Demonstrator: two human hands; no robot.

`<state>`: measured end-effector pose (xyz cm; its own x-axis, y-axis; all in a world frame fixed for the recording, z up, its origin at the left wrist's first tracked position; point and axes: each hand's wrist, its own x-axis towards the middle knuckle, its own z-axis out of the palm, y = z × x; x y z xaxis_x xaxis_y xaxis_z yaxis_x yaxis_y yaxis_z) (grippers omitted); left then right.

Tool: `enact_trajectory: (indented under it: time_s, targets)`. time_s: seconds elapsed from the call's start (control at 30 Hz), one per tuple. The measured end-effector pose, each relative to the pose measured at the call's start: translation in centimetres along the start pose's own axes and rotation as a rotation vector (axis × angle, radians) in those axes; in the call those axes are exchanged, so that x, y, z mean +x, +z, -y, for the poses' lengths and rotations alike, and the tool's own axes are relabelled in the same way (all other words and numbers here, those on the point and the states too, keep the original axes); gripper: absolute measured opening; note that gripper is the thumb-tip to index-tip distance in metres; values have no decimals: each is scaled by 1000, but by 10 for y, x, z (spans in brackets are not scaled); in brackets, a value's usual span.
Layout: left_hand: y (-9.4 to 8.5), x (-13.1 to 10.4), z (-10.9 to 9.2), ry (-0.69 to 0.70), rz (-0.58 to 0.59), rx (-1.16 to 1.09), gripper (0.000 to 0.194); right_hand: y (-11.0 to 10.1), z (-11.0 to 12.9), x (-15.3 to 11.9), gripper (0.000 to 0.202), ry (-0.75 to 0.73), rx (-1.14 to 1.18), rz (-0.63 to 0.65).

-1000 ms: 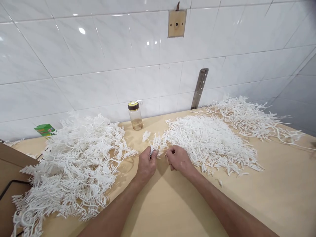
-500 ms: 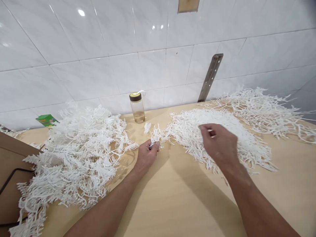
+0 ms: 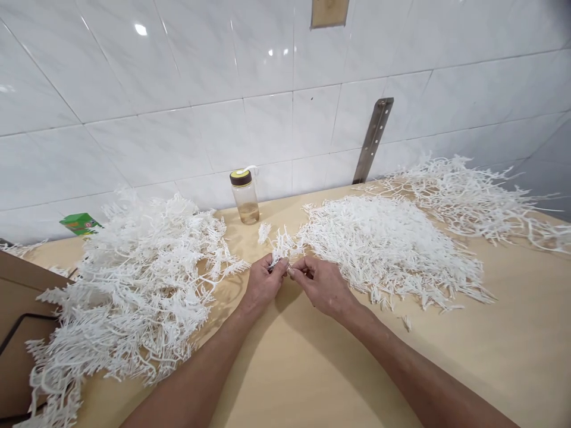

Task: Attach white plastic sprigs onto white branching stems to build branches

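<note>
My left hand [image 3: 264, 282] is closed round the lower end of a white branching plastic piece [image 3: 284, 242], whose tips stick up beyond the fingers. Right beside it, my right hand [image 3: 322, 284] pinches at the near end of the same piece, fingertips almost touching the left thumb. A large tangled heap of white branched pieces [image 3: 134, 285] lies on the left. To the right spreads a flatter pile of short white pieces [image 3: 383, 244]. Another heap of long, thin white branches [image 3: 473, 193] is behind it at the far right.
A clear bottle [image 3: 245, 199] with a dark and yellow lid stands near the tiled wall. A green carton [image 3: 81, 223] is behind the left heap. A cardboard box [image 3: 22, 333] is at the left edge. A metal bracket [image 3: 373, 141] leans at the wall.
My right hand has moved left and down from over the pile of short pieces to meet my left hand. My left hand keeps its hold. The view has shifted slightly.
</note>
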<state>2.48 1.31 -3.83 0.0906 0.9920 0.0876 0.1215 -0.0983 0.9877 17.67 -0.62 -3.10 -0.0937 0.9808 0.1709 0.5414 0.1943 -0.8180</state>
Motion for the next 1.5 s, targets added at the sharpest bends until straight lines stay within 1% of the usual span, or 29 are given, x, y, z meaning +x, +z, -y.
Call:
enact_trajectory:
  time_s: [0.07,0.2,0.3,0.37,0.43,0.47,0.5,0.53,0.57,0.63,0.7,0.77,0.83,0.87,0.93,1.0,1.03,1.07,1.1,1.17,1.23,1.27,1.3,1.37,1.5]
  targets:
    - [0,0,1,-10,-6,7,40,3,0,0,17,-56,-15,-1]
    - [1,0,4,-9,-36,26,37,10,-2,0,17,-249,-138,-32]
    - [0,4,7,-1,-83,36,36,15,-2,-5,19,-283,-221,-27]
    - [-3,8,7,-20,-138,-9,36,19,2,-11,18,-296,-242,62]
    - [-7,12,7,-52,-176,-75,37,22,8,-17,17,-328,-257,205]
    - [-9,13,7,-60,-183,-94,38,21,11,-19,16,-340,-264,253]
    - [-10,14,7,-64,-167,-83,38,19,14,-20,15,-340,-269,268]
    - [-11,14,8,-57,-162,-62,39,14,15,-19,15,-322,-269,245]
    - [-12,13,9,-50,-149,-33,38,7,15,-16,14,-290,-259,189]
    - [-12,13,10,-33,-119,16,38,-15,10,-8,13,-180,-235,50]
    - [-11,12,11,-12,-83,33,36,-42,-1,1,12,-70,-238,-125]
    - [-10,11,10,5,-60,27,34,-70,-15,7,13,14,-311,-331]
    - [-9,11,8,1,-46,0,33,-92,-28,10,9,62,-415,-481]
    - [-9,10,8,-11,-36,-17,34,-100,-33,10,6,85,-478,-525]
    - [-9,10,7,-32,-23,-54,37,-109,-36,9,10,108,-548,-591]
    - [-9,10,7,-40,-27,-73,37,-107,-32,8,16,104,-514,-629]
    - [-8,10,7,-37,-38,-71,36,-101,-27,7,16,96,-457,-623]
    - [-7,9,7,-30,-52,-62,35,-94,-22,7,17,85,-385,-589]
    - [-6,8,7,-23,-64,-45,34,-85,-17,6,18,81,-306,-518]
    - [-1,5,6,-10,-71,-2,34,-66,-7,5,22,67,-180,-291]
    - [4,0,6,12,-51,55,36,-48,0,4,27,74,-89,-83]
    - [7,-3,5,31,-30,80,36,-41,2,4,30,87,-23,11]
    - [9,-5,5,53,-4,101,36,-35,3,3,31,106,37,66]
    - [13,-11,3,86,62,118,34,-27,1,4,31,134,132,119]
    - [17,-20,-6,59,209,56,34,-19,-8,7,26,164,247,87]
